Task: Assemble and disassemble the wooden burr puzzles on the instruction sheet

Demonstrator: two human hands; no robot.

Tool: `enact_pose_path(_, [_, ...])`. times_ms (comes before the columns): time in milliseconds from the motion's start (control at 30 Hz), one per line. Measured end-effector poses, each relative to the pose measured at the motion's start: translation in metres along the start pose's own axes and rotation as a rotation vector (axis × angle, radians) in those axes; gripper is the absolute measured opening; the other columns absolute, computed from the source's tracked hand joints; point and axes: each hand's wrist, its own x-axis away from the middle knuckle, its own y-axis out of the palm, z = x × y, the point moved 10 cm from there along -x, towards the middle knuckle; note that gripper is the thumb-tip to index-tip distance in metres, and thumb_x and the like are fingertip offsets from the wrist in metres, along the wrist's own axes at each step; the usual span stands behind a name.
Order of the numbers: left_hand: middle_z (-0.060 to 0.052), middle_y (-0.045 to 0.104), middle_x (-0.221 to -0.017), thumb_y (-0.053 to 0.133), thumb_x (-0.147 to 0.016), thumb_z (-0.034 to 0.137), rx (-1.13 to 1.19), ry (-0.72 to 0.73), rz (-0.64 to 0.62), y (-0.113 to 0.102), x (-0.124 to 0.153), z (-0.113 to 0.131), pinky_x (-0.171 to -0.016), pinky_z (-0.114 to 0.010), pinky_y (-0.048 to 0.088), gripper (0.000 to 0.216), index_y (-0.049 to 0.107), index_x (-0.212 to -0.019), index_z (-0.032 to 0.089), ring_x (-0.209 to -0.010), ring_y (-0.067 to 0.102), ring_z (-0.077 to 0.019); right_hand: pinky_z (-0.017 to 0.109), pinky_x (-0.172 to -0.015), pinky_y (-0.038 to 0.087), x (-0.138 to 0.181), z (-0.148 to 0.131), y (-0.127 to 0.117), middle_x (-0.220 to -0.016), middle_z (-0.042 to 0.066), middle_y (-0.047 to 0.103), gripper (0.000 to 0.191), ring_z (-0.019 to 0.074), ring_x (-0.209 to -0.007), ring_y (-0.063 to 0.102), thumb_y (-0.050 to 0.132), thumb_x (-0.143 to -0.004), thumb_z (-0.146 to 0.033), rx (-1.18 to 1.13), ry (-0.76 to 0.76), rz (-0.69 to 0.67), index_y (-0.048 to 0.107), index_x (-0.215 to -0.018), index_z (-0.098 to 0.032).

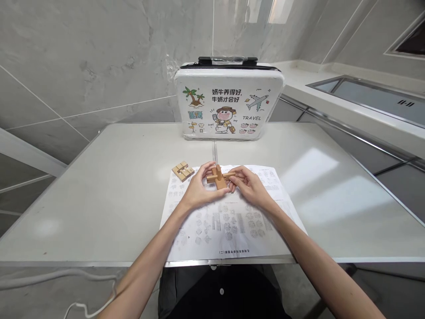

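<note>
Between my hands is a wooden burr puzzle, partly joined, with brown bars crossing one another. My left hand grips its left side, thumb along the lower edge and fingers behind. On the other side, my right hand pinches a thin wooden bar that sticks out to the right of the crossing. Both hands are just above a printed instruction sheet with small line drawings. To the left of my left hand, a lighter set of notched wooden pieces lies at the sheet's upper left corner.
A white folding table carries everything, with a seam down its middle. At its back edge stands a white case with cartoon prints and a black handle. A counter runs along the right. A white cable hangs at lower left.
</note>
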Motion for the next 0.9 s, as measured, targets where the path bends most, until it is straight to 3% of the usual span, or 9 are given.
enact_pose_path(567, [-0.016, 0.064, -0.146, 0.096, -0.072, 0.041, -0.011, 0.135, 0.061, -0.011, -0.002, 0.016, -0.121, -0.053, 0.047, 0.087, 0.053, -0.145, 0.024, -0.137, 0.062, -0.0329, 0.035, -0.069, 0.058, 0.000, 0.003, 0.001, -0.088, 0.004, 0.076, 0.029, 0.0178, -0.069, 0.069, 0.064, -0.104, -0.050, 0.008, 0.015, -0.018, 0.064, -0.114, -0.023])
enact_pose_path(767, [-0.015, 0.062, -0.148, 0.088, -0.080, 0.049, -0.007, 0.207, 0.257, -0.038, -0.005, 0.021, -0.118, -0.049, 0.049, 0.074, 0.052, -0.140, 0.026, -0.141, 0.059, -0.0316, 0.035, -0.068, 0.057, -0.001, 0.007, 0.002, -0.092, 0.005, 0.078, 0.030, 0.0181, -0.070, 0.069, 0.063, -0.104, -0.052, 0.026, 0.033, -0.021, 0.065, -0.114, -0.023])
enact_pose_path(900, [-0.011, 0.060, -0.149, 0.087, -0.081, 0.042, -0.206, 0.141, 0.480, -0.065, 0.000, 0.018, -0.114, -0.049, 0.049, 0.069, 0.052, -0.139, 0.028, -0.135, 0.059, -0.0300, 0.032, -0.062, 0.054, -0.005, 0.013, -0.011, -0.089, 0.003, 0.077, 0.035, 0.0165, -0.066, 0.068, 0.066, -0.101, -0.055, -0.059, 0.060, 0.079, 0.062, -0.114, -0.023])
